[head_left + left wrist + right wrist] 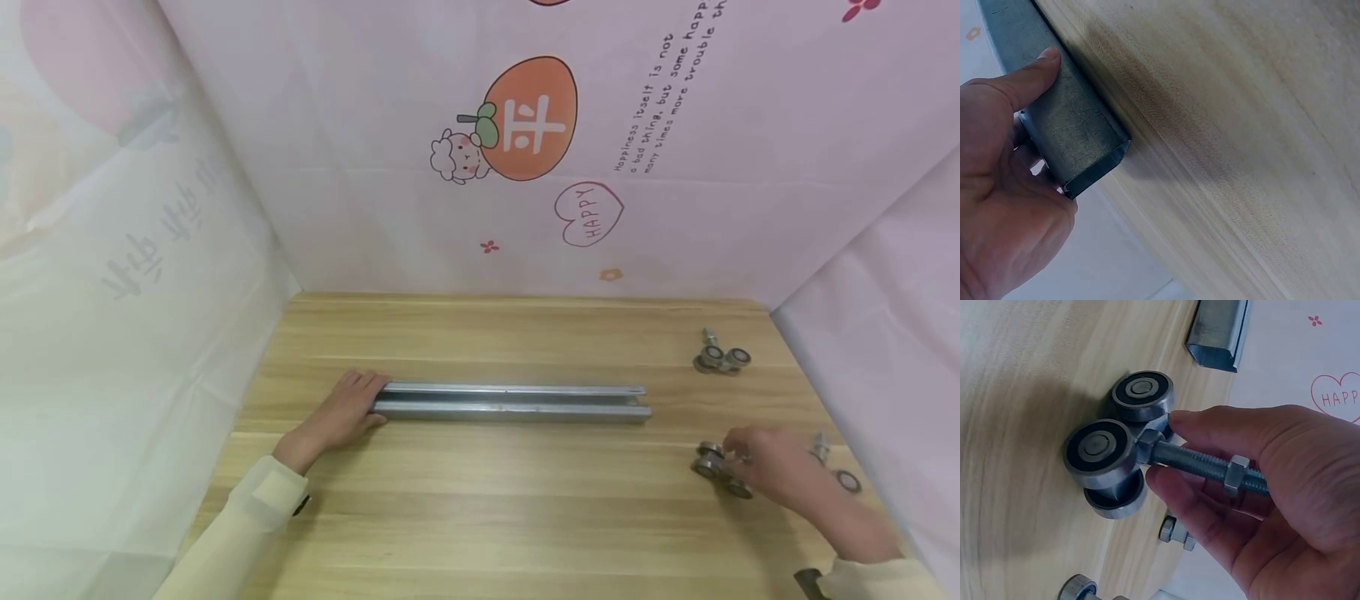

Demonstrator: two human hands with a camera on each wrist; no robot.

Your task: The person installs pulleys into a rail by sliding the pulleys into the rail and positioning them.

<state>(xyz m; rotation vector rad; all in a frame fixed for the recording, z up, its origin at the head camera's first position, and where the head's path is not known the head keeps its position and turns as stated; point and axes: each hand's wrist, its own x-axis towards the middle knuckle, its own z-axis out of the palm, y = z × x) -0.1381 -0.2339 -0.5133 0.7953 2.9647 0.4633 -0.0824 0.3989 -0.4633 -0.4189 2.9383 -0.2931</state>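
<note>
A grey metal C-shaped track rail (510,411) lies lengthwise on the wooden table, its open slot facing up. My left hand (347,412) grips its left end; the left wrist view shows the thumb on one side wall of the hollow rail (1075,119). Off the rail's right end, my right hand (776,467) holds a trolley roller (708,461) with several bearing wheels. Closer up, the thumb and fingers pinch around its threaded bolt (1194,464), near the wheels (1099,453). Whether the wheels touch the table, I cannot tell.
Another trolley roller (723,358) rests at the back right of the wooden table (487,517). A further one (847,481) is partly hidden behind my right hand near the right edge. Printed white cloth (375,217) hangs at the back and both sides.
</note>
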